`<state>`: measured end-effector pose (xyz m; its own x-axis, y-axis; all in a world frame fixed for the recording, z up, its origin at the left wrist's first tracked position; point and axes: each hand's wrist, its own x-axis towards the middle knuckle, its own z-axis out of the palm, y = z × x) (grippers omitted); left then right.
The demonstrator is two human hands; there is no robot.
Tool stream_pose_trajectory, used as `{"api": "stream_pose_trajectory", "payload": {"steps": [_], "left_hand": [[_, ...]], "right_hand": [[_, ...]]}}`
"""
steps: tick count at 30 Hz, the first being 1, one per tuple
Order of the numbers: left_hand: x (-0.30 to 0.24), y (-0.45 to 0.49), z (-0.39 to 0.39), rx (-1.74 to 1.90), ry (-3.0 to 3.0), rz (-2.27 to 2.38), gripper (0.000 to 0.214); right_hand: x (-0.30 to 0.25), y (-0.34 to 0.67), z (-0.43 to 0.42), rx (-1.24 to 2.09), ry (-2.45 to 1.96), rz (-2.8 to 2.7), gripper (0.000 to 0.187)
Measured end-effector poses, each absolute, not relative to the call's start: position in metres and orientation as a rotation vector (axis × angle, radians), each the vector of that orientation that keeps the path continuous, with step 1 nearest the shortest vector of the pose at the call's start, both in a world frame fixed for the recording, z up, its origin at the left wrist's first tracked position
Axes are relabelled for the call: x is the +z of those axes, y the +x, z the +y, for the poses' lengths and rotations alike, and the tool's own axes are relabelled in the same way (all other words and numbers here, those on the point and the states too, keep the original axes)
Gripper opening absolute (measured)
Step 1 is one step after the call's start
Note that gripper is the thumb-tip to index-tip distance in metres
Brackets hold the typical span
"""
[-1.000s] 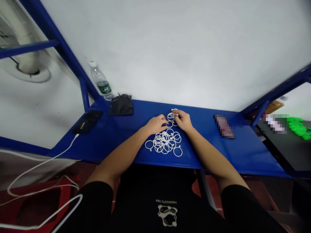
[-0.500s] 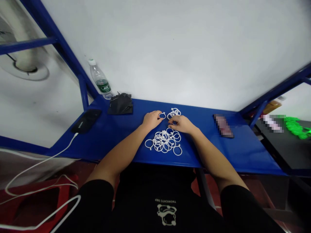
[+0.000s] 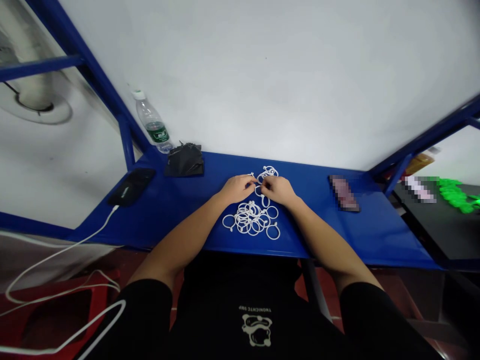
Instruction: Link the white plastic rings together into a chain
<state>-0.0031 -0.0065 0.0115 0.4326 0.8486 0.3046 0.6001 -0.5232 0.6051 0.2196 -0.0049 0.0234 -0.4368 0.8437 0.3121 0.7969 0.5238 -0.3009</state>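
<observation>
A heap of several white plastic rings (image 3: 252,220) lies on the blue table (image 3: 180,200) in front of me. A smaller cluster of white rings (image 3: 269,173) sits farther back. My left hand (image 3: 235,189) and my right hand (image 3: 278,190) meet just above the heap, fingertips pinched together on one white ring (image 3: 258,190) held between them. Both hands hover between the heap and the far cluster.
A water bottle (image 3: 152,123) and a crumpled black cloth (image 3: 185,160) stand at the back left. A black phone (image 3: 132,186) with a white cable (image 3: 56,255) lies at the left edge. A blurred phone (image 3: 343,192) lies to the right. Green rings (image 3: 455,195) lie on a neighbouring black table.
The hands drew apart half a second ago, the left holding a ring. They have come together again over the heap, both pinching one ring.
</observation>
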Motion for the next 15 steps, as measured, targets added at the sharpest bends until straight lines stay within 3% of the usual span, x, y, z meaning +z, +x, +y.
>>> {"api": "stream_pose_trajectory", "payload": {"steps": [15], "left_hand": [[-0.005, 0.0, 0.004, 1.195, 1.79, 1.078, 0.019]], "right_hand": [[0.012, 0.216, -0.006, 0.345, -1.018, -2.118, 0.013]]}}
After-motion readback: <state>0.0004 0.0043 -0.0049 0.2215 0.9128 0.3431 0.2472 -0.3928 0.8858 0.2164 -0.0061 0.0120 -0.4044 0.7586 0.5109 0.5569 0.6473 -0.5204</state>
